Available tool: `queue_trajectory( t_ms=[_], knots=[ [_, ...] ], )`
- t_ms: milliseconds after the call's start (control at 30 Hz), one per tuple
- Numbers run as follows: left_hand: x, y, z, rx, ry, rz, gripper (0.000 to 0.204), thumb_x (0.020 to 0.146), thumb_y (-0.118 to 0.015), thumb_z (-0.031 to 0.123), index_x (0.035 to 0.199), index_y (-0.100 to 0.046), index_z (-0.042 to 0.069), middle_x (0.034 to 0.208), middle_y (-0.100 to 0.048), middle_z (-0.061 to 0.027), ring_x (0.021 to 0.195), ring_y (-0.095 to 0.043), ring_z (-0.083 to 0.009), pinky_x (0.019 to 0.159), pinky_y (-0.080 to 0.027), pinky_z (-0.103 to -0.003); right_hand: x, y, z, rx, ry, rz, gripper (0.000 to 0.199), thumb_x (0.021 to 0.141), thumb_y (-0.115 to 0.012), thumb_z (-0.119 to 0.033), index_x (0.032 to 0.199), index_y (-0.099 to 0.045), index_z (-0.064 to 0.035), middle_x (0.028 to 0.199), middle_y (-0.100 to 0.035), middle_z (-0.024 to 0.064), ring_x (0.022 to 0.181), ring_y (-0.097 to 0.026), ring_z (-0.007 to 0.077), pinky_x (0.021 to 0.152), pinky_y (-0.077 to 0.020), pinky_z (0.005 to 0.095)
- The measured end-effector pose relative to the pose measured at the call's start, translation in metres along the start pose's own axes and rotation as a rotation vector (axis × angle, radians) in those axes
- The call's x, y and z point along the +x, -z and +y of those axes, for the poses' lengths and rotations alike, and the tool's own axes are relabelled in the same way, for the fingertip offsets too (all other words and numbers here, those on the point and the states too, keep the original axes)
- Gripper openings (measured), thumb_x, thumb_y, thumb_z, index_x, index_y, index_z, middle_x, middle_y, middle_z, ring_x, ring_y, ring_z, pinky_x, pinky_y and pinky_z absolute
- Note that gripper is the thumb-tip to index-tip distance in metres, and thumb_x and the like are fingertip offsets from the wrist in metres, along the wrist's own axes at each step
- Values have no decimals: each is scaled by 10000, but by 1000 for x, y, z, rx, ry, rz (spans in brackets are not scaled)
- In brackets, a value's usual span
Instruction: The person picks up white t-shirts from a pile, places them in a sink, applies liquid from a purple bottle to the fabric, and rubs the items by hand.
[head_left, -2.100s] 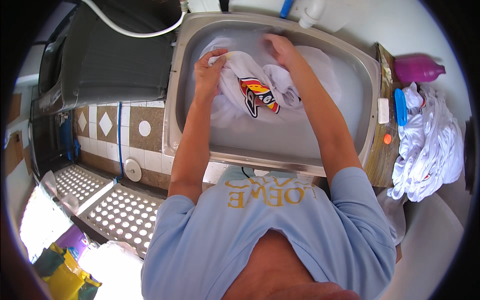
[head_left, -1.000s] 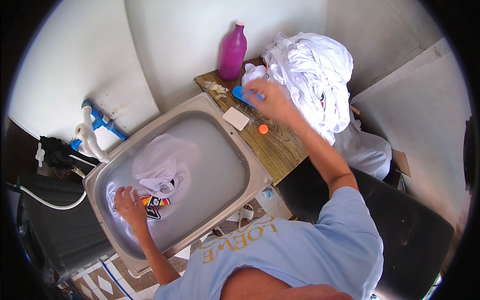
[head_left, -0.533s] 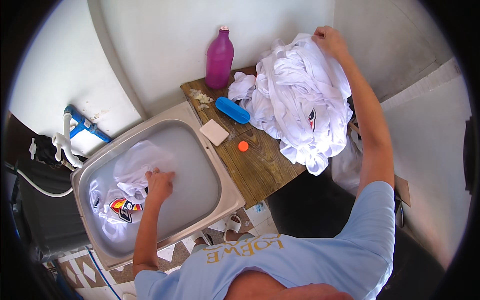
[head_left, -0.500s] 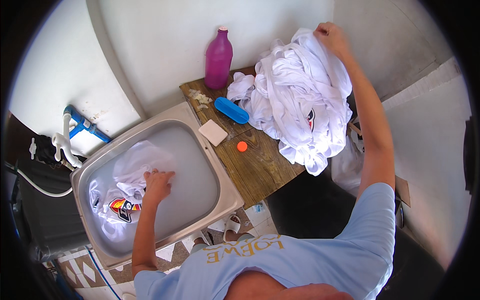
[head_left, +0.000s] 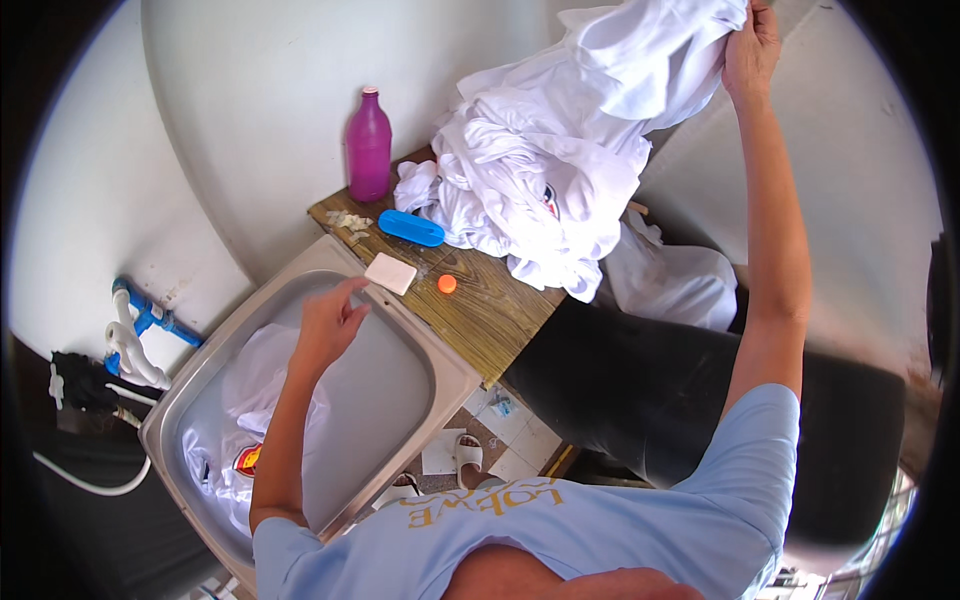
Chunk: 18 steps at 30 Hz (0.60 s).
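Observation:
My right hand (head_left: 752,52) is closed on the edge of a white cloth garment (head_left: 645,65) and holds it up above the far right of the wooden board. The cloth stretches down from my grip to a heaped pile of white laundry (head_left: 510,185). Over the sink, my left hand (head_left: 332,322) hangs empty, its fingers apart, close to the rim beside a pale bar of soap (head_left: 390,273). Below it, white clothes with a red and yellow print (head_left: 247,460) lie in cloudy water inside the metal sink (head_left: 458,372). My left forearm hides part of them.
On the wooden board (head_left: 495,330) are a purple bottle (head_left: 369,150), a blue brush (head_left: 411,228), an orange cap (head_left: 447,284) and whitish scraps (head_left: 350,222). A white tap (head_left: 130,345) stands left of the sink. A black padded seat (head_left: 690,385) and a white bag (head_left: 680,280) are at right.
My right hand has risen up and right, lifting white cloth from the pile. My left hand has come up from the wet clothes toward the sink's far rim. The whole view has shifted.

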<state>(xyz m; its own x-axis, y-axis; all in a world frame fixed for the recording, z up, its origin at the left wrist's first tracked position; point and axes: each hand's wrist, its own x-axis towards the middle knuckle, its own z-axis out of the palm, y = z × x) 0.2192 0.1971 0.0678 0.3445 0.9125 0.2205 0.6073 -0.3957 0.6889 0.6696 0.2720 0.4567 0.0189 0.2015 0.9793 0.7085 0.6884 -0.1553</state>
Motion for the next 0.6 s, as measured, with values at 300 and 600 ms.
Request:
queue_trajectory(
  t_ms=[300,600],
  knots=[
    [102,-96,144,-716,-616,75,863,732,-791,267,1410,-292,77,1344,-364,-189,1178,-429,-319,928,-409,-436,-26,71,-158,80,-194,76,187,924,-496,-155,1052,-545,-28,915,-598,66,829,-574,134,735,-505,293],
    [21,-123,244,-1305,-390,-514,774,769,-770,282,1382,-338,92,1302,-450,-115,1033,-533,-202,877,-437,-362,-79,188,-191,-187,-446,-6,281,939,-526,-288,1059,-589,-42,931,-624,17,833,-566,90,733,-470,245]
  ],
)
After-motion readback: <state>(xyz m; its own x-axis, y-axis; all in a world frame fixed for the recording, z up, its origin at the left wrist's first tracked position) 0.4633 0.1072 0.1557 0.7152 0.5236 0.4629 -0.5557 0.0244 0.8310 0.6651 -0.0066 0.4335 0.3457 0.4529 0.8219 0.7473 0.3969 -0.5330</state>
